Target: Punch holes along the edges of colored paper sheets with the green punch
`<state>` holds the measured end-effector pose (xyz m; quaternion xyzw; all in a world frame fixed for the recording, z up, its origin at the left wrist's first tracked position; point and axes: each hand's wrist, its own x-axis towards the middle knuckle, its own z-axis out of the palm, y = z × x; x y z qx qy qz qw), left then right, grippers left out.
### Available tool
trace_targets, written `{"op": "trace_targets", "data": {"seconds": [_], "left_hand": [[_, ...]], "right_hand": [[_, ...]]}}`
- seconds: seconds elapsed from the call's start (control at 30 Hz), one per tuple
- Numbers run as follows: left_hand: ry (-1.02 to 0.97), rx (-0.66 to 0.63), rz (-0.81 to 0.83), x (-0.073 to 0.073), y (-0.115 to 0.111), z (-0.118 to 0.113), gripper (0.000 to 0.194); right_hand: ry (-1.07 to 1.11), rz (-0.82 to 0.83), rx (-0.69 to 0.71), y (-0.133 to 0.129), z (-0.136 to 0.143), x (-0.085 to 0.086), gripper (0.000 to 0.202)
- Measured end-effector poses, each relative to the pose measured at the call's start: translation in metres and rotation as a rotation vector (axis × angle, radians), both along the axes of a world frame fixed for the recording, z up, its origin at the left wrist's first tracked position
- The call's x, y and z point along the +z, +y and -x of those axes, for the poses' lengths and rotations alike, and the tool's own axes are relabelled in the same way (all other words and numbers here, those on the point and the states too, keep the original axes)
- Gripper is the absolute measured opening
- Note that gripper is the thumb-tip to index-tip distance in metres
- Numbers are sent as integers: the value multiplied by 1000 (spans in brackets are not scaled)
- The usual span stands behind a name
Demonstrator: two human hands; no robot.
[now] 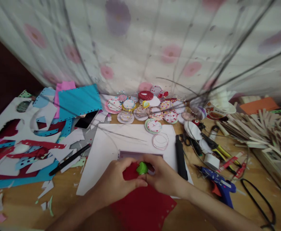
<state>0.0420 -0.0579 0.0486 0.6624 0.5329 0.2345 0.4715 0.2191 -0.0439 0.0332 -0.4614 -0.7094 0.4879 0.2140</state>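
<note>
In the head view, my left hand (117, 181) and my right hand (163, 176) meet over a white sheet (104, 144). Between them hangs a red sheet (145, 205) with small holes along its lower right edge. My left hand is closed, its thumb and fingers curled about the red sheet. A small rounded green object (142, 168) is pinched in my right hand's fingers, against the red sheet; its exact kind is partly hidden. Behind my hands lies a rectangular frame outline (140, 153), mostly covered.
Paper scraps and a blue sheet (80, 102) crowd the left, with a black pen (69, 159) and a phone (87, 119). Decorated paper discs (155, 125) line the back. On the right are a glue gun (216, 181), yellow-black pliers (218, 150) and wooden sticks (268, 131).
</note>
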Motion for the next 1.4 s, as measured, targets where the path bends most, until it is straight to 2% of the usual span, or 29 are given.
{"op": "trace_targets", "data": {"seconds": [0.13, 0.27, 0.33, 0.47, 0.6, 0.8, 0.9, 1.0, 1.1, 1.27, 1.33, 1.4], "left_hand": [[-15, 18, 11, -6, 0, -1, 31], [-59, 2, 73, -9, 1, 6, 43], [-107, 2, 138, -9, 0, 12, 44], [-89, 12, 142, -7, -6, 24, 27], [-6, 33, 143, -2, -14, 31, 14], [-16, 186, 86, -3, -27, 41, 10], [-68, 276, 111, -2, -36, 47, 11], [-187, 396, 226, -2, -47, 52, 16], [-316, 610, 320, -8, -58, 53, 27], [-486, 936, 297, -22, -70, 42, 42], [-527, 999, 295, -26, -73, 35, 44], [-555, 996, 285, -27, -74, 31, 45]], "right_hand": [[42, 44, 2, 2, 0, -6, 18], [50, 64, 55, 9, -4, -5, 12], [108, 114, 92, 12, -9, -3, 16], [211, 187, 124, 12, -20, 0, 26], [236, 230, 101, 6, -24, 2, 26], [-23, 2, 27, -3, -19, 2, 11], [-32, -45, -30, -5, -19, -3, 18], [34, -19, -99, -7, -20, -6, 19], [174, 32, -132, -11, -24, -3, 23], [486, 217, -91, -25, -32, 2, 39], [538, 269, -95, -30, -33, 1, 40], [506, 289, -103, -34, -34, -1, 38]]}}
